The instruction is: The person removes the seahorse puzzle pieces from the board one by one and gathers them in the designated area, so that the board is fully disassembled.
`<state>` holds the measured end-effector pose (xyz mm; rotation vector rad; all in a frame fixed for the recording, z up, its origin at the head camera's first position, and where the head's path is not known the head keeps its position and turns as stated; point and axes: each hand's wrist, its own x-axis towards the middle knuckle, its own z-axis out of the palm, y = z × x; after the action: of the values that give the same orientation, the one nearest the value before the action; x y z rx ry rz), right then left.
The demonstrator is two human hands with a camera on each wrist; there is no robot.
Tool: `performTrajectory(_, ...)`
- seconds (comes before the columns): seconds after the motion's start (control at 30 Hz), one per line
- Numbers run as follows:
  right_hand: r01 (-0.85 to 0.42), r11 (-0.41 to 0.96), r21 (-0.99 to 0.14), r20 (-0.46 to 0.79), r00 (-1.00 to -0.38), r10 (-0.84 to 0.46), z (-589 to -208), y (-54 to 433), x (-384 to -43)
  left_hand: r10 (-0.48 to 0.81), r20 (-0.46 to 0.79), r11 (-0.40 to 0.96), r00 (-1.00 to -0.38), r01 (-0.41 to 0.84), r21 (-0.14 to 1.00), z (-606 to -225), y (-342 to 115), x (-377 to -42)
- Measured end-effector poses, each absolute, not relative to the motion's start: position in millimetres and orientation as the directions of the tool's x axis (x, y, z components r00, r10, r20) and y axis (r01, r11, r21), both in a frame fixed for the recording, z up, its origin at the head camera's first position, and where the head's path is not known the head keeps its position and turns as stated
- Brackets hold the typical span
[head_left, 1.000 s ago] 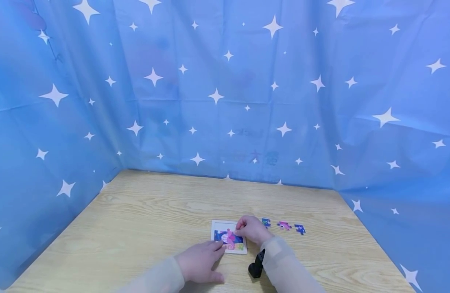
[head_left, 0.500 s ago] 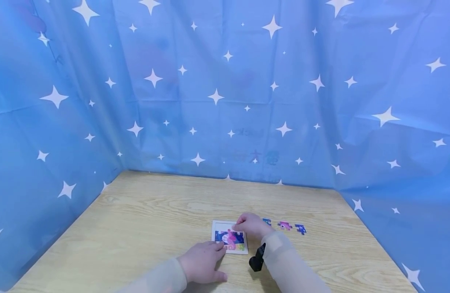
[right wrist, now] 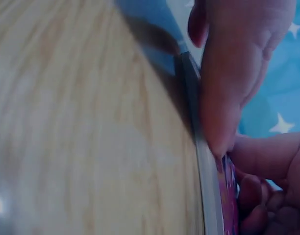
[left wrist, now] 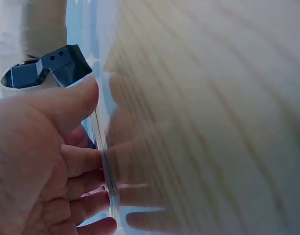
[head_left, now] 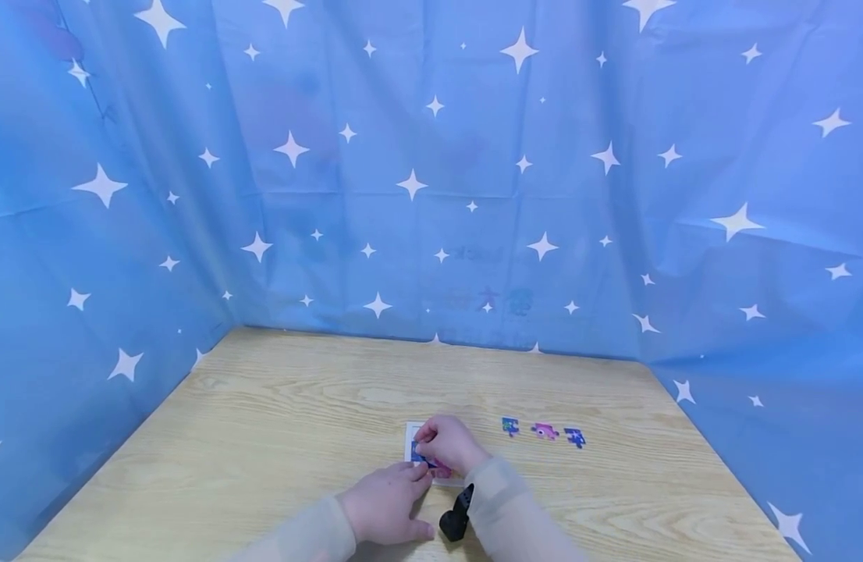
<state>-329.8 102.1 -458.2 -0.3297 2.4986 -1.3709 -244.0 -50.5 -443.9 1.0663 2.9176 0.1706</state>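
A small jigsaw puzzle tray (head_left: 408,441) with a white border lies flat on the table, its blue and pink seahorse picture largely covered by my hands. My right hand (head_left: 451,445) is over the picture, thumb and finger pinched on a jigsaw piece that they mostly hide. At the tray's near left edge my left hand (head_left: 389,499) rests with fingers extended, fingertips touching the border. Edge-on in the right wrist view, the tray (right wrist: 209,196) shows pink and purple on its face, with the pinching right hand (right wrist: 272,166) close against it.
Three loose jigsaw pieces lie in a row to the right of the tray: a blue-green one (head_left: 510,425), a pink one with an eye (head_left: 545,431) and a dark blue one (head_left: 575,437). A blue star-patterned curtain (head_left: 431,195) hangs behind the wooden table (head_left: 298,406).
My right hand has moved left across the tray, from its right side toward its upper left, covering more of the picture. The left hand and the loose pieces have stayed put.
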Motion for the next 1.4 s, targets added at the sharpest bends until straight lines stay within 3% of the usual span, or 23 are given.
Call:
performTrajectory(0.3, -0.130, 0.559, -0.819, -0.092, -0.932, -0.352, -458.3, 100.9, -331.4, 0.648, -0.013, 0.758, -0.762, 0.643, 0.108, -440.5, -52.5, -243.0)
performTrajectory(0.73, -0.108, 0.575, -0.811, -0.125, -0.928, -0.351, -458.9, 98.3, -334.6, 0.647, 0.004, 0.760, -0.762, 0.645, 0.077, -440.7, -50.9, -243.8)
performTrajectory(1.4, 0.037, 0.501, -0.864, -0.211, -0.932, -0.295, -457.9, 100.6, -328.0, 0.633, 0.000, 0.771, -0.774, 0.630, 0.096, -440.0, -48.7, -242.5)
